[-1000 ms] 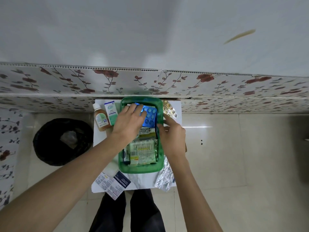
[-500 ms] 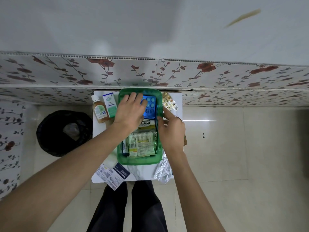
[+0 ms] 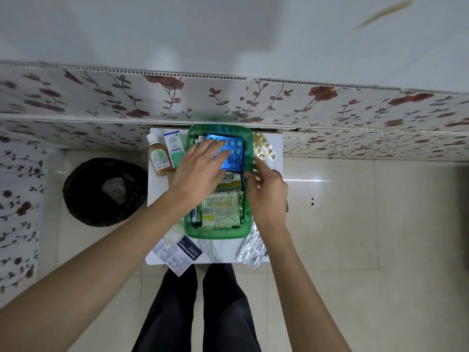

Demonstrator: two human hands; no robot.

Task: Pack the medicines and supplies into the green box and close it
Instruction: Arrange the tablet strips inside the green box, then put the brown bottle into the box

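The open green box point(image 3: 218, 232) stands on a small white table point(image 3: 157, 184), filled with packets and cartons. A blue blister pack point(image 3: 233, 153) lies on top at its far end. My left hand point(image 3: 200, 171) rests flat on that pack with fingers spread. My right hand point(image 3: 266, 191) is at the box's right rim, fingers loosely curled and the index finger stretched out. A brown bottle point(image 3: 157, 158) and a white-green carton point(image 3: 175, 148) stand left of the box. A gold blister strip point(image 3: 262, 148) lies to the right, a silver strip point(image 3: 252, 250) at the front right.
Printed leaflets point(image 3: 177, 252) hang over the table's front left edge. A black bin point(image 3: 104, 191) stands on the floor to the left. A floral-panelled wall point(image 3: 228, 102) runs right behind the table. My legs point(image 3: 203, 308) are below the table's front.
My left hand has pressed the blue blister pack flatter into the box. My right hand has shifted slightly along the box's right rim. The view has tilted a little.
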